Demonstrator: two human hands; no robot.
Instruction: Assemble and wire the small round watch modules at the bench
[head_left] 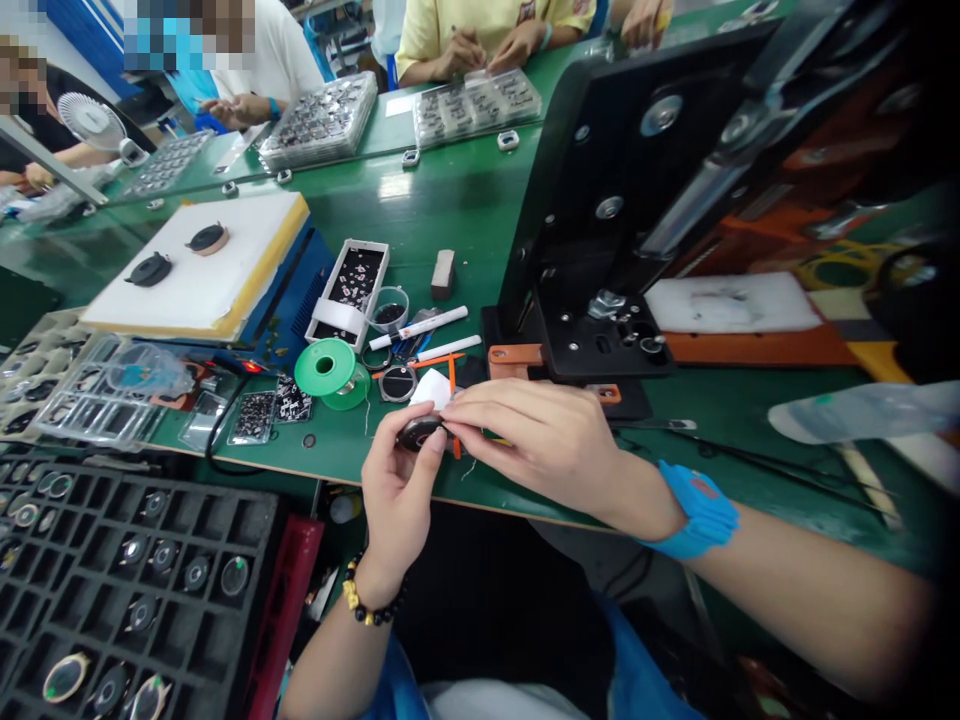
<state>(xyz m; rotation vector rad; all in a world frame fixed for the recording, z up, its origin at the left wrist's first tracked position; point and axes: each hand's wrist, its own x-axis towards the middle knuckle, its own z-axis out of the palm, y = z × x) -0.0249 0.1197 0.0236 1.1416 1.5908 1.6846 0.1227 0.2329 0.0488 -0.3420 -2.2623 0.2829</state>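
Observation:
A round black watch case (418,433) is in my left hand (401,480), gripped between the thumb and curled fingers above the table's front edge. My right hand (536,440) reaches in from the right, its thumb and forefinger pinched together at the right rim of the case. What lies between those fingertips, if anything, is too small to make out. Just behind the hands are a white paper piece (431,390), orange tweezers (452,375) and a round watch part (397,383). A green spool of wire (330,372) stands to the left of them.
A black press (592,200) rises at right. At left stand a white foam-topped box (202,270) with two watch cases, and a black compartment tray (172,640) of watches. Behind are a parts box (347,290) and white pens (420,327). Co-workers sit across the green table (450,210).

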